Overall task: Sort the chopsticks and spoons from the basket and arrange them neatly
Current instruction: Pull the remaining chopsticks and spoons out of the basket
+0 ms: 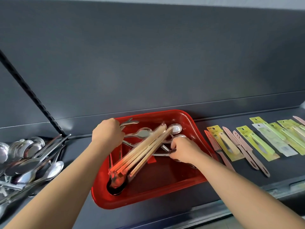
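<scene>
A red plastic basket sits on the dark shelf in front of me. Inside it lies a bundle of wooden chopsticks, slanting from lower left to upper right over several metal spoons. My left hand is at the basket's far left corner, fingers curled round metal spoon handles. My right hand reaches into the right side and pinches a metal spoon handle just beside the chopsticks. More spoon bowls rest at the basket's near left corner.
A loose pile of metal spoons lies on the shelf to the left. To the right, packaged knives on yellow-green cards and pink knives lie in a row. A dark back panel rises behind the basket.
</scene>
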The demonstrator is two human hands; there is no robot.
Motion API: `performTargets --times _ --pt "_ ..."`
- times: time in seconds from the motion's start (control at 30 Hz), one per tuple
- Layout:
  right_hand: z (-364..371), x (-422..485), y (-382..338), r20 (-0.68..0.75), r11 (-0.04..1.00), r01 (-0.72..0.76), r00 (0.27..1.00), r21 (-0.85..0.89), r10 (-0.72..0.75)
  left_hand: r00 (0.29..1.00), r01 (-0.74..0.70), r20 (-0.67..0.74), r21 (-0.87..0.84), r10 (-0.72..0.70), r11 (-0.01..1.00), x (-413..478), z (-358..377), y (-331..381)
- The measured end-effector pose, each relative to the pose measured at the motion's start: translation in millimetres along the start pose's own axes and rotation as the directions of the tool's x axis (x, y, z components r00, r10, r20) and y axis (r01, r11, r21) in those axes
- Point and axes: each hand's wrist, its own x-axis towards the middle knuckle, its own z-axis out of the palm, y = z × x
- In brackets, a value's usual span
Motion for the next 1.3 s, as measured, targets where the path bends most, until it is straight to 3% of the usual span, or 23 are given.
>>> performTargets --times 0.17,0.3,0.4,0.6,0.83,1.17,1.3 --pt "0 0 -6 0.037 1.0 0.0 0.999 0.029 -0.002 0.998 0.026 -0.06 -0.011 -0.026 1.0 -5 -5 -6" --pt "-5 -3 -3 0.048 0.996 -0.038 0.998 0.075 0.034 0.999 0.027 -0.04 -0.144 -0.034 0.989 -10 -5 -7" --pt "-23 -9 -2 0.04 0.97 -0.076 0.997 0.231 0.069 0.999 0.035 0.007 -0.257 -0.034 0.966 -15 -4 -1" --pt "-75 -24 10 -0.237 0.961 0.015 0.97 0.277 0.053 0.989 0.088 0.148 -0.57 -0.003 0.817 -18 -3 20" --pt "-110 -36 10 -0.503 0.956 0.181 0.863 0.23 -0.043 0.989 0.126 0.144 -0.799 -0.017 0.589 -34 -10 26" --pt "-88 -8 -113 -0.424 0.834 0.406 0.875 0.374 -0.236 0.944 0.135 -0.021 -0.886 -0.329 0.443 -56 -54 -84" --pt "-55 8 -185 -0.349 0.75 0.427 0.896 0.506 -0.275 0.855 0.194 -0.11 -0.839 -0.507 0.509 -72 -65 -158"
